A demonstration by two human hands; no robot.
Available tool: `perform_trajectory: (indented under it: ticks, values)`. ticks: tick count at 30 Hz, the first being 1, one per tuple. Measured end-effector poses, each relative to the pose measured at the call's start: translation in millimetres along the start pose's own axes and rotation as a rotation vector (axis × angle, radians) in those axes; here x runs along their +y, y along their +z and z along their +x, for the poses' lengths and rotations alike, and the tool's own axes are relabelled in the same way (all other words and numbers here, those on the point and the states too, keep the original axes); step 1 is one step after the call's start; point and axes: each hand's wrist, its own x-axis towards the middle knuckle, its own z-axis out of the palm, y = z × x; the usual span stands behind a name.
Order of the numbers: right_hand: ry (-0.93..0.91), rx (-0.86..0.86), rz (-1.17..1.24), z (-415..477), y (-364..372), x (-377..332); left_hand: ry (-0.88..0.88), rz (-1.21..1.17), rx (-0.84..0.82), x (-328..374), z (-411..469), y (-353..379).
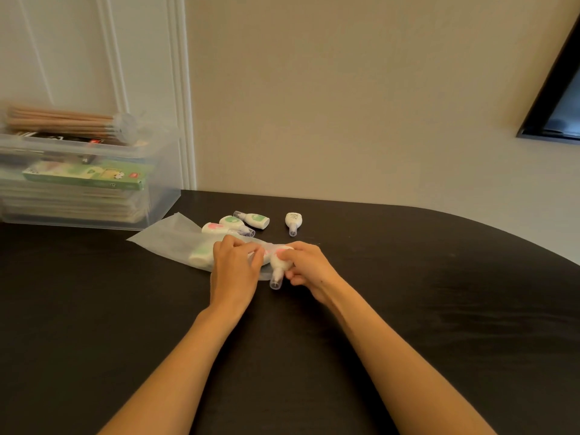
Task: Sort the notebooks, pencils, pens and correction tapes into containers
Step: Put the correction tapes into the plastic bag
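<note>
Your left hand [235, 268] pinches the translucent bag [169, 240] | your right hand [309, 268] clamps a pink correction tape [279, 263] just beside those fingers [254, 256].

— Table [439, 309]?
— Dark, glossy, rounded along the far right.
— Far left?
— Carries a clear bin [163, 202], close to the wall.
— Beside that?
— Frosted bag [163, 240], flat, just off the bin's corner.
— Past the bag?
— Pink tape [215, 229] and green tape [230, 220] at its far edge, second green tape [255, 219] just beside, white tape [293, 222] apart, right.
</note>
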Motion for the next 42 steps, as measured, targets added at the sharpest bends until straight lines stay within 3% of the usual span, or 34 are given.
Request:
perform_trajectory:
  ticks: [4, 8, 17, 27, 34, 39, 42]
  values:
    - [0.085, 0.180, 0.310, 6.7, 1.2, 5.1, -0.036, -0.018, 0.004, -0.9, 1.4, -1.1]
    - [-0.004, 0.246, 0.442, 7.6, 0.2, 9.5, -0.063, -0.048, 0.008, 1.7, 0.2, -2.2]
    - [0.044, 0.449, 0.167, 9.5, 6.3, 11.2, -0.053, -0.096, 0.003, 5.1, 0.5, -0.3]
    - [0.030, 0.398, 0.012, 14.7, 20.7, 9.5, -0.051, -0.129, -0.048, 6.1, 1.9, -0.2]
    - [-0.020, 0.104, -0.183, 6.4, 7.1, 3.1, -0.044, -0.033, -0.059, 1.8, 1.2, -0.6]
    - [-0.165, 0.334, -0.489, 25.6, -5.6, 10.6, -0.044, 0.135, -0.169, 3.3, -4.2, -4.2]
    - [-0.237, 0.303, -0.645, 36.9, 0.3, 14.0, -0.051, 0.140, -0.172, 4.3, -5.2, -5.5]
